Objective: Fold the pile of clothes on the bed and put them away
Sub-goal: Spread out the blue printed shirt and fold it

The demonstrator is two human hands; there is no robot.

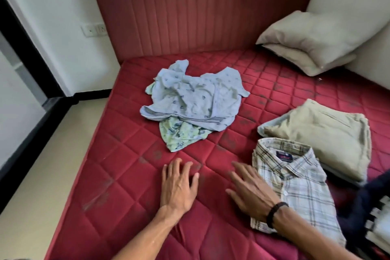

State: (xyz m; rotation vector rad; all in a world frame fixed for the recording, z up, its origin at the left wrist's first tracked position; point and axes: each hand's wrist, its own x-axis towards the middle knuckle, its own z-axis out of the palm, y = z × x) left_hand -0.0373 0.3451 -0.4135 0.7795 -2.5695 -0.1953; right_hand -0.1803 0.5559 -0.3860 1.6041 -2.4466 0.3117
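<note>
A crumpled light blue printed garment lies in the middle of the red quilted mattress, on top of a green floral garment. A folded plaid shirt lies at the right, and folded beige trousers lie behind it. My left hand hovers flat over the bare mattress with straight fingers and holds nothing. My right hand, with a dark wristband, is spread open at the plaid shirt's left edge and holds nothing.
Two beige pillows are stacked at the back right by the red headboard. A dark navy and striped garment is at the right edge. Cream floor and a white wall run along the bed's left side.
</note>
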